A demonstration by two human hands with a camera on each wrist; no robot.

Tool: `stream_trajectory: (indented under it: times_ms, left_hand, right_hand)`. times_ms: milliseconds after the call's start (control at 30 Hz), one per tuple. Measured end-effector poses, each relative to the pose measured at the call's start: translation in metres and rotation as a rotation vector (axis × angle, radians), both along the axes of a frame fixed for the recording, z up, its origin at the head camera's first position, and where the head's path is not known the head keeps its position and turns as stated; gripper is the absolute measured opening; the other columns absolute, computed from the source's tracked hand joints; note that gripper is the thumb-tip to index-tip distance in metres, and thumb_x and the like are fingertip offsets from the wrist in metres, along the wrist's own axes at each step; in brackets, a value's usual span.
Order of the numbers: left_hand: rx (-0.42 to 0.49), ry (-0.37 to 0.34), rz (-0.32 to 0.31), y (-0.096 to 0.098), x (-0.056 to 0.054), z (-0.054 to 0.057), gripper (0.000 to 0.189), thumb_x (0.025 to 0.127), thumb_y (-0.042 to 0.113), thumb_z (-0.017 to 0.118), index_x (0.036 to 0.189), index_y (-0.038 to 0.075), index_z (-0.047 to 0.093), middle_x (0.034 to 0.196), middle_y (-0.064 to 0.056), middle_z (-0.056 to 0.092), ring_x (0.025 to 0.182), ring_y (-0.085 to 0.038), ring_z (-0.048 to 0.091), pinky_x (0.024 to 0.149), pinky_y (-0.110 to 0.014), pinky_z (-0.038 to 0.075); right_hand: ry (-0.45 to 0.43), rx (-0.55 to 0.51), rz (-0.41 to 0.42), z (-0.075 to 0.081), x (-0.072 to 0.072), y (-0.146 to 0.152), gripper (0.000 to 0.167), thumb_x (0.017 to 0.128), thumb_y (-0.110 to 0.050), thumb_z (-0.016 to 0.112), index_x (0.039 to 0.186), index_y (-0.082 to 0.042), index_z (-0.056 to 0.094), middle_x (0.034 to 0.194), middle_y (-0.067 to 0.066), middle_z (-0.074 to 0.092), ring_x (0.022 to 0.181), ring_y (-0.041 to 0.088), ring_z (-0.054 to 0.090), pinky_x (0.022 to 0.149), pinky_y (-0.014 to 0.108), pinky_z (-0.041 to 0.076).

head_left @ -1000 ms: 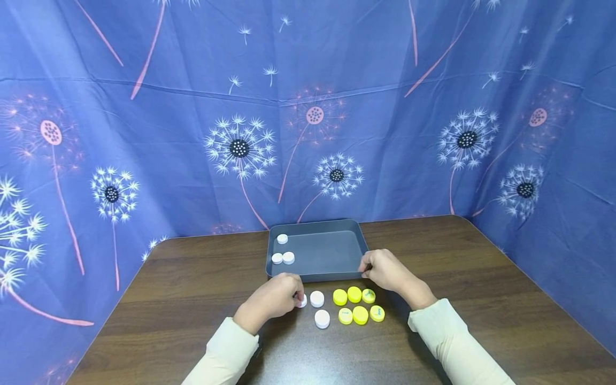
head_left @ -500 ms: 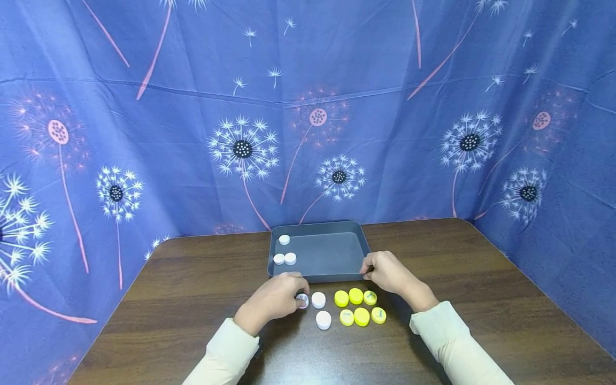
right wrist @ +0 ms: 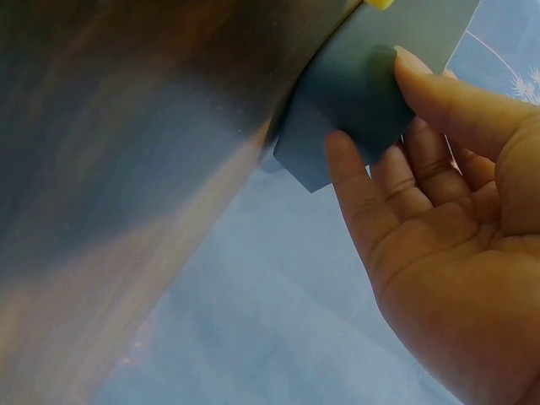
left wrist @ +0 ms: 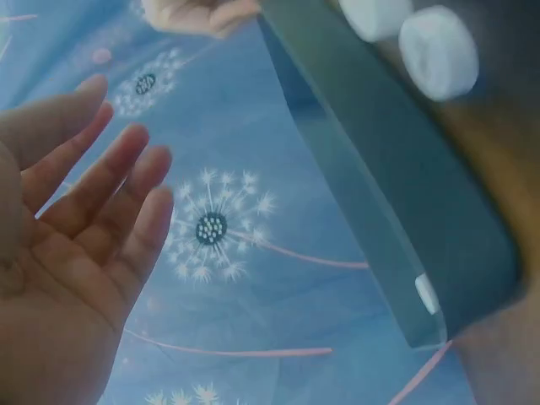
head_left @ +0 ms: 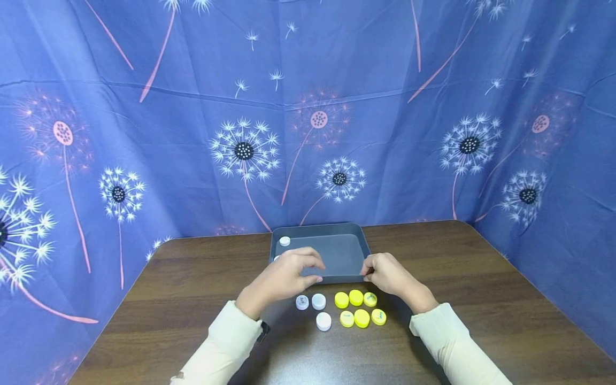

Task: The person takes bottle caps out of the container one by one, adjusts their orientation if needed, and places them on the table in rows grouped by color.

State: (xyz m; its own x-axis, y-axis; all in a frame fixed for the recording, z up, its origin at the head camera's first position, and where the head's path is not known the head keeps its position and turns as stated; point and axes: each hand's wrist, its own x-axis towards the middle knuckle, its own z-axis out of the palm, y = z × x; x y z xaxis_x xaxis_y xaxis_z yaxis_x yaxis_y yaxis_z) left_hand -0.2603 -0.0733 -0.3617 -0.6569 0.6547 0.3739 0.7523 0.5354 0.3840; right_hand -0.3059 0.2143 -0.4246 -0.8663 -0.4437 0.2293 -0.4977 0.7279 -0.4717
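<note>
My left hand (head_left: 287, 274) hovers over the tray's front-left part, fingers loosely spread and holding nothing. In the left wrist view, the palm (left wrist: 76, 270) shows bare. My right hand (head_left: 391, 275) holds the front-right corner of the dark grey tray (head_left: 332, 279); its thumb (right wrist: 422, 76) lies against the wall in the right wrist view. A white bottle cap (head_left: 285, 241) sits at the tray's back left; another (head_left: 276, 258) is mostly hidden by my left hand. Before the tray lie three white caps, including one with a printed top (head_left: 302, 302) and a plain one (head_left: 324, 321).
Several yellow caps (head_left: 361, 318) lie in two rows on the wooden table (head_left: 192, 299), right of the white ones. A blue dandelion-print cloth (head_left: 394, 133) hangs behind the table and along its sides.
My left hand has let go of the leftmost white cap, leaving it on the table, and has risen forward over the tray. The right hand stays at the tray corner.
</note>
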Motion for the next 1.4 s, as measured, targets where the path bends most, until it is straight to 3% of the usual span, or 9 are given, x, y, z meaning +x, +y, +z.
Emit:
stream_trajectory:
  times_ms: [100, 267, 433, 633, 800, 1000, 1233, 1400]
  left_hand:
    - [0.005, 0.031, 0.063, -0.001, -0.015, 0.006, 0.015, 0.089, 0.016, 0.075, 0.104, 0.015, 0.075, 0.108, 0.007, 0.065, 0.103, -0.012, 0.063, 0.089, -0.031, 0.052]
    - [0.052, -0.004, 0.204, -0.004, -0.044, 0.003, 0.018, 0.088, 0.018, 0.077, 0.105, 0.012, 0.075, 0.108, 0.005, 0.067, 0.107, -0.016, 0.063, 0.093, -0.035, 0.050]
    - [0.042, -0.080, 0.306, -0.006, -0.065, -0.010, 0.025, 0.087, 0.020, 0.078, 0.109, 0.010, 0.074, 0.110, 0.000, 0.068, 0.108, -0.025, 0.063, 0.094, -0.042, 0.050]
    - [-0.012, -0.130, 0.361, -0.013, -0.082, -0.033, 0.031, 0.085, 0.021, 0.080, 0.113, 0.009, 0.073, 0.115, -0.003, 0.067, 0.112, -0.027, 0.061, 0.096, -0.044, 0.048]
    - [-0.038, -0.160, 0.361, -0.023, -0.090, -0.049, 0.035, 0.083, 0.017, 0.081, 0.115, 0.005, 0.072, 0.121, -0.008, 0.065, 0.120, -0.032, 0.056, 0.103, -0.049, 0.043]
    - [-0.066, -0.218, 0.369, -0.030, -0.091, -0.058, 0.038, 0.082, 0.010, 0.079, 0.118, 0.002, 0.070, 0.126, -0.014, 0.065, 0.124, -0.037, 0.053, 0.105, -0.052, 0.041]
    - [-0.107, -0.156, 0.395, -0.034, -0.093, -0.067, 0.035, 0.076, 0.006, 0.078, 0.111, 0.005, 0.074, 0.112, -0.011, 0.072, 0.110, -0.034, 0.061, 0.095, -0.053, 0.045]
    - [-0.141, -0.154, 0.406, -0.033, -0.092, -0.072, 0.033, 0.078, 0.009, 0.081, 0.110, 0.006, 0.074, 0.111, -0.010, 0.073, 0.110, -0.033, 0.061, 0.088, -0.049, 0.042]
  right_hand:
    - [-0.020, -0.004, -0.002, 0.000, 0.001, 0.000, 0.020, 0.080, 0.010, 0.072, 0.078, -0.010, 0.074, 0.084, 0.004, 0.071, 0.077, 0.011, 0.064, 0.068, 0.026, 0.054]
    - [0.003, -0.010, 0.002, 0.000, 0.002, -0.002, 0.020, 0.080, 0.010, 0.072, 0.076, -0.010, 0.074, 0.081, -0.002, 0.069, 0.074, 0.009, 0.064, 0.066, 0.026, 0.054]
    - [0.007, -0.006, 0.003, 0.000, 0.001, -0.001, 0.020, 0.080, 0.009, 0.073, 0.077, -0.010, 0.074, 0.080, -0.001, 0.069, 0.074, 0.009, 0.064, 0.066, 0.025, 0.054]
    - [-0.014, 0.005, 0.012, -0.001, 0.001, 0.000, 0.018, 0.081, 0.008, 0.073, 0.079, -0.009, 0.075, 0.083, 0.005, 0.070, 0.076, 0.010, 0.064, 0.067, 0.025, 0.053]
    - [-0.009, -0.002, 0.013, 0.000, 0.001, 0.000, 0.017, 0.080, 0.007, 0.075, 0.079, -0.010, 0.075, 0.083, 0.006, 0.070, 0.077, 0.011, 0.064, 0.068, 0.027, 0.053]
    - [-0.015, -0.005, 0.012, 0.000, 0.001, 0.001, 0.015, 0.082, 0.005, 0.075, 0.079, -0.009, 0.074, 0.082, 0.008, 0.070, 0.078, 0.012, 0.064, 0.068, 0.027, 0.053]
    - [-0.003, -0.001, 0.012, 0.000, 0.001, 0.001, 0.019, 0.081, 0.008, 0.074, 0.078, -0.011, 0.075, 0.083, 0.005, 0.070, 0.079, 0.012, 0.064, 0.069, 0.028, 0.054]
    - [0.000, -0.001, 0.010, 0.001, 0.001, 0.001, 0.021, 0.081, 0.010, 0.073, 0.078, -0.011, 0.075, 0.083, 0.002, 0.070, 0.079, 0.012, 0.064, 0.069, 0.028, 0.054]
